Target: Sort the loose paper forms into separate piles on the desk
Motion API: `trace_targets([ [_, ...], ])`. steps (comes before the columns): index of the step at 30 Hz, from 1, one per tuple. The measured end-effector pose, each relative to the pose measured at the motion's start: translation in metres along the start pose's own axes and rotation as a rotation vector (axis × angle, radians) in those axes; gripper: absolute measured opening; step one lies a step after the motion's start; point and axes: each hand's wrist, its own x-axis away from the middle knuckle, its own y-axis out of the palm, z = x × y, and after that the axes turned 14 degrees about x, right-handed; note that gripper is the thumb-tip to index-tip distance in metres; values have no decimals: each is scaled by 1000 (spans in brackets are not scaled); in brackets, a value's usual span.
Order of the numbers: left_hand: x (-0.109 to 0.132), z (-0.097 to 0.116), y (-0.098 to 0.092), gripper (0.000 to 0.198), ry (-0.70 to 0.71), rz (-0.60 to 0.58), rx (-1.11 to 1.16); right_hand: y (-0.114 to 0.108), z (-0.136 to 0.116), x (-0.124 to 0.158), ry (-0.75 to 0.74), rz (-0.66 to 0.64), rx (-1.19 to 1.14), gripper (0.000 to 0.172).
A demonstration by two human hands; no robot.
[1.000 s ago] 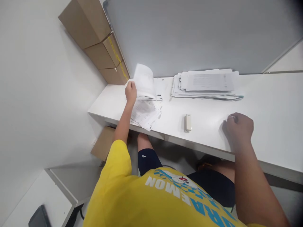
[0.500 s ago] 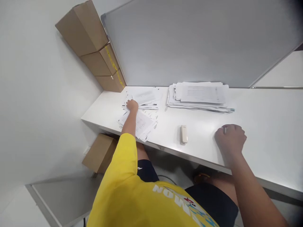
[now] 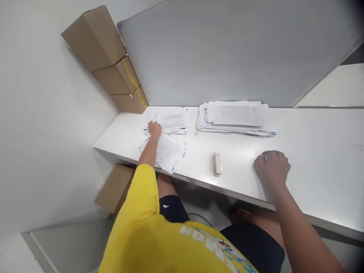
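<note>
On the left part of the table, my left hand (image 3: pixel 155 129) rests at the left edge of a spread of printed papers (image 3: pixel 172 120), its fingers curled closed on the sheets. More loose sheets (image 3: pixel 167 151) fan out nearer to me, overlapping the table's front edge. My right hand (image 3: pixel 272 168) is closed in a fist on the bare tabletop at the right. A small pale bit shows by its thumb, too small to name. Between the hands lies a cream stapler (image 3: pixel 217 164), touched by neither.
A thick, uneven stack of papers (image 3: pixel 236 115) lies at the back, against a grey-white board (image 3: pixel 216 53). Cardboard boxes (image 3: pixel 96 38) are piled in the left corner. Another cardboard box (image 3: pixel 115 187) is under the table (image 3: pixel 318 163) at the left.
The view has shifted slightly, so everything sits a little further left and lower. Both hands keep nearly the same places and stay closed.
</note>
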Motion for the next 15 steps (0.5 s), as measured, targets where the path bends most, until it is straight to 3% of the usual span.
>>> trace_targets([
  [8,-26,-11,-14,35,-160,-100,24,2,2,-2,-34,49,-119,26],
  [13,-36,-8,-23,72,-268,-70,64,5,2,-5,-41,65,-120,24],
  [15,-39,-7,-29,79,-263,-61,96,5,0,-6,-36,63,-105,23],
])
